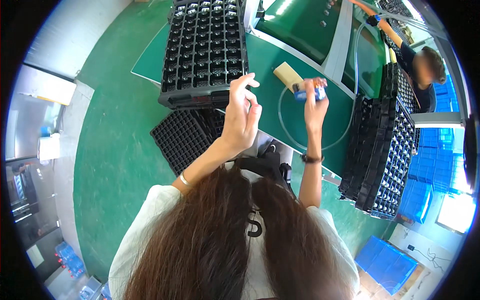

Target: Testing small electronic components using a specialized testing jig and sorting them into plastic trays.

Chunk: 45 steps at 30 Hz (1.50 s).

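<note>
My left hand [241,112] is raised by the near right corner of a black compartment tray [172,97]. Its fingers are loosely bent and apart, and nothing shows in them. The tray has rows of square pockets, and small shiny parts sit in its far rows. Over the green table [265,55], my right hand [315,107] is closed around a small blue tool [301,94], partly hidden by the fingers. A clear hose [281,117] loops over the table close to it. Beside the tool lies a pale yellow block [287,75].
Stacked black trays [370,155] stand at the right. Another black tray [182,140] sits lower, below the table edge. A green conveyor belt [300,25] with small parts runs at the back. Beyond it, a co-worker [422,70] reaches over the line. Blue crates [385,262] stand lower right.
</note>
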Tool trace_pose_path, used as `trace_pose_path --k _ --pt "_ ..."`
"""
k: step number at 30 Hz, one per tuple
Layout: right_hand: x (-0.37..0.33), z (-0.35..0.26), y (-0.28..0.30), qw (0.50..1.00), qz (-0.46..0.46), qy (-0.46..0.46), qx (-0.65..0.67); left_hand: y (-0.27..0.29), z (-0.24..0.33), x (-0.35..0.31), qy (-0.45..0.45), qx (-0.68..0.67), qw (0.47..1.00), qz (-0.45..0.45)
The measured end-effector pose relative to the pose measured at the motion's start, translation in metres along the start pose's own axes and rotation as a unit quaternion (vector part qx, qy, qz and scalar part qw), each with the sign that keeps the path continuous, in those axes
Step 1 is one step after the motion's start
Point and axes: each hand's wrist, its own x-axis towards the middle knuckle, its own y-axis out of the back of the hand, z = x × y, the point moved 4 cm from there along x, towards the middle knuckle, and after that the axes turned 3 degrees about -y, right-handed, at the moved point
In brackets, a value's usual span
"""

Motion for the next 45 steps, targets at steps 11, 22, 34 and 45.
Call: trace_pose_path --k 11,22,34,45 --pt "0.043 0.048 -0.002 0.971 0.059 0.076 -0.221 0.053 0.03 0.067 0.052 0.127 0.989 -0.057" --pt "-0.001 0.019 0.016 0.982 -0.023 0.014 -0.189 0.098 -0.159 0.214 -0.121 0.47 0.857 -0.175" --pt "0.031 0.02 -0.005 0.988 -0.03 0.049 -0.14 0.083 -0.2 0.235 -0.043 0.482 0.841 -0.243" --pt "0.034 0.024 -0.018 0.972 0.028 0.069 -0.224 0.086 -0.197 0.239 -0.048 0.502 0.83 -0.24"
